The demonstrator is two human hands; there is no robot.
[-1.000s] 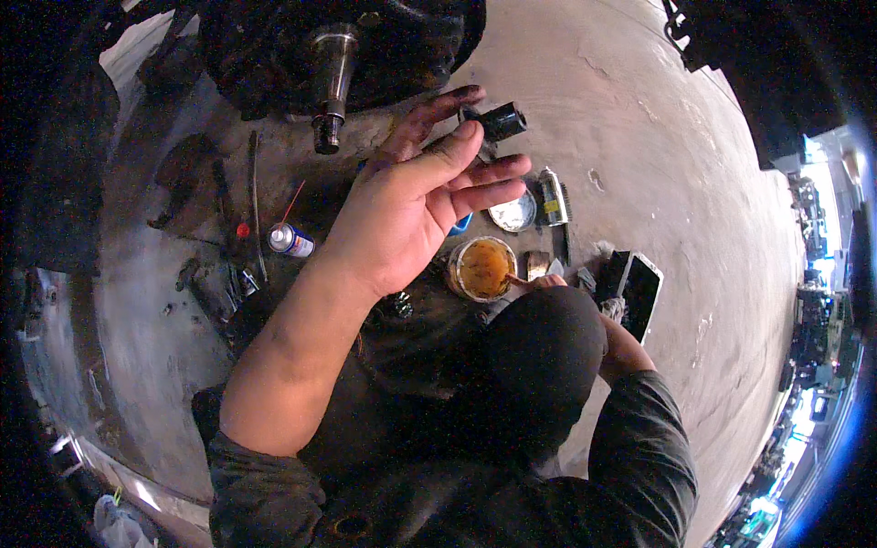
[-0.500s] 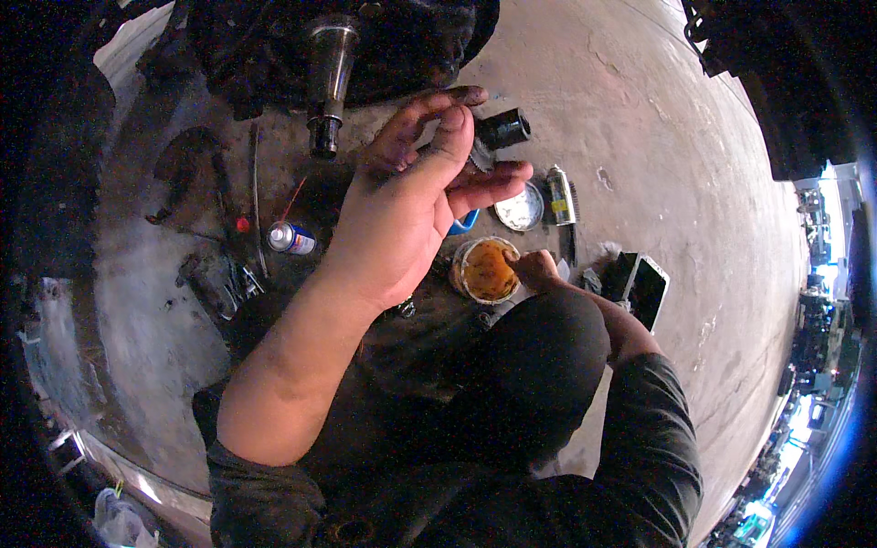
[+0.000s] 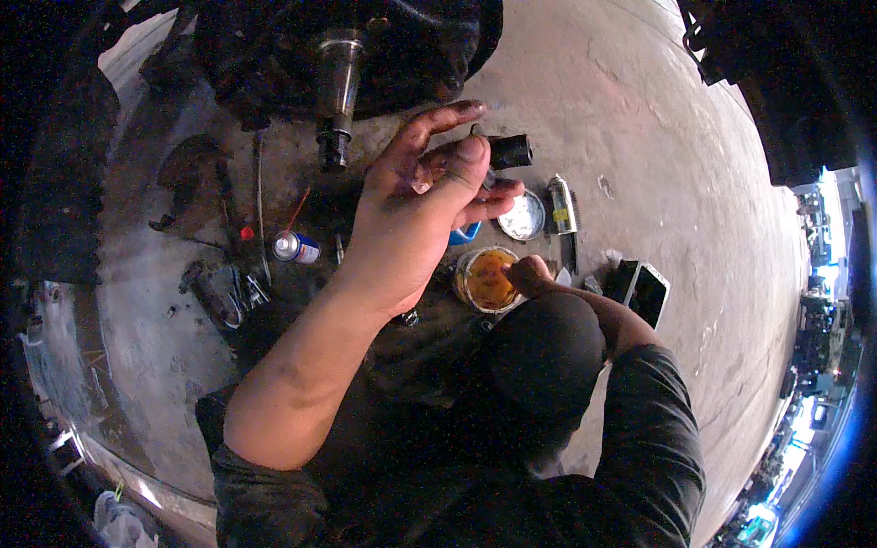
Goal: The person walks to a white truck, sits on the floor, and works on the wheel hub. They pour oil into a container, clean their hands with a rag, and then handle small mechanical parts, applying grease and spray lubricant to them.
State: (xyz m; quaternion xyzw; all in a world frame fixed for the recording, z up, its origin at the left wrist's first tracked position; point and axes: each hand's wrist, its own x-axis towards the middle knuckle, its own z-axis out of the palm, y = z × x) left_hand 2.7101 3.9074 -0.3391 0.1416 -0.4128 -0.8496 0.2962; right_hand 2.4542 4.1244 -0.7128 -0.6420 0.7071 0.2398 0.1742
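My left hand [image 3: 411,205] is raised in front of me, its fingers curled around a dark hollow cylindrical part [image 3: 512,151]. Most of that part is hidden behind the thumb and fingers; one open end points right. Dark smears mark the fingertips. Lower and to the right, my right hand [image 3: 532,274] reaches over the rim of a round tub [image 3: 461,290]. Its fingers look closed, with the tips at the orange-brown grease [image 3: 491,274] inside. Whether they hold any grease is too small to tell.
A metal shaft [image 3: 338,87] juts from a dark assembly above. Around the tub lie a round lid [image 3: 523,217], a spray can [image 3: 564,205] and a dark-faced box [image 3: 647,297]. A blue-and-white can [image 3: 297,247] stands left, near a long rod [image 3: 260,201] and metal tools [image 3: 247,290].
My left hand has moved slightly down and right, and the cylindrical part has dropped and turned with it. The right hand stays at the grease tub. The whole view has shifted a little.
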